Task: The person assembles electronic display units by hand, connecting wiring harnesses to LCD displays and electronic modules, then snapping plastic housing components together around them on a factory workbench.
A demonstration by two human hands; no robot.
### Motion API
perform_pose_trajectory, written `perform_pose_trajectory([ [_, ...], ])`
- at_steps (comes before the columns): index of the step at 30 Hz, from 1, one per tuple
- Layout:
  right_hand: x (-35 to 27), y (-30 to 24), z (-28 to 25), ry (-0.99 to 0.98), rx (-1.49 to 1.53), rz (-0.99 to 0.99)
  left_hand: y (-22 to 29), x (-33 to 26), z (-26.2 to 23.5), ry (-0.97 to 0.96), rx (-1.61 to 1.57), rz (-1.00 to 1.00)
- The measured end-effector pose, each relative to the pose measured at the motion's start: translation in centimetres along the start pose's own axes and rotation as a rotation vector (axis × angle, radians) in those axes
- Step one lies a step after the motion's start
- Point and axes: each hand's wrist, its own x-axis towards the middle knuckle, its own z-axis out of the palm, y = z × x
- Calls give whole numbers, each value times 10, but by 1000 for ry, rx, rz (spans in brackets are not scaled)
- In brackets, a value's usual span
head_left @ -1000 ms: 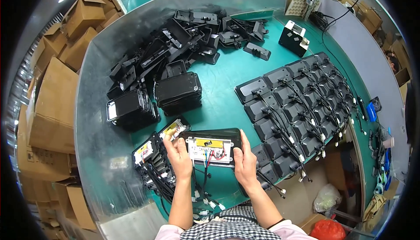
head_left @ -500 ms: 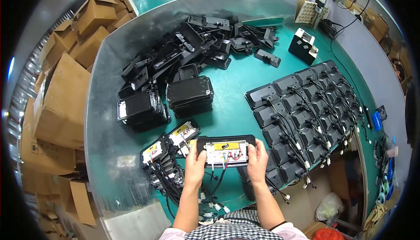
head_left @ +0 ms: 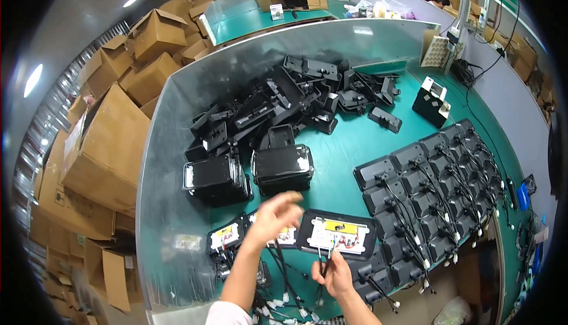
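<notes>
My right hand (head_left: 333,275) is closed round the black cables (head_left: 323,264) below the lower edge of a black-framed panel (head_left: 304,234). A white board with a yellow label and coloured wires fills the panel's upper face. Whether the panel rests on the table or on parts beneath it, I cannot tell. My left hand (head_left: 273,218) is raised to the left of the panel, a little blurred, its fingers apart and holding nothing. Partly under my left arm lie similar panels (head_left: 227,236) with their cables, and white connectors (head_left: 303,312) hang from cable ends near the front edge.
Stacks of glossy black panels (head_left: 214,174) stand beyond my left hand, before a heap of black housings (head_left: 260,109). Rows of black housings with cables (head_left: 408,189) cover the right side. A black and white block (head_left: 431,101) stands behind them. A metal barrier (head_left: 171,147) borders the table; cardboard boxes (head_left: 106,147) lie outside.
Both hands held the panel before. My left hand has let go and lifted away to the left, while my right has shifted to the cables below it. The whole view has tilted upward.
</notes>
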Motion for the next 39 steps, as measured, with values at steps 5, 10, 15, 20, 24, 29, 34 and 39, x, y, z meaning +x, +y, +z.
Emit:
perform_pose_trajectory([
  [5,6,4,-12,120,26,83,-5,162,-72,468,930,496],
  [10,15,-2,2,296,17,107,-35,271,-85,169,1469,125],
  [15,24,-4,-7,339,82,80,-51,305,-94,13,1896,255],
  [20,25,9,-9,395,-38,20,-1,283,-106,306,1865,641],
  [24,24,18,-19,256,-67,55,62,192,-94,446,1595,811],
  [29,15,1,-11,116,34,74,48,56,-25,477,1224,899],
  [34,0,-10,11,173,2,7,-7,-60,27,415,1215,849],
  [39,-21,-4,5,156,35,24,-31,-112,49,204,1308,651],
])
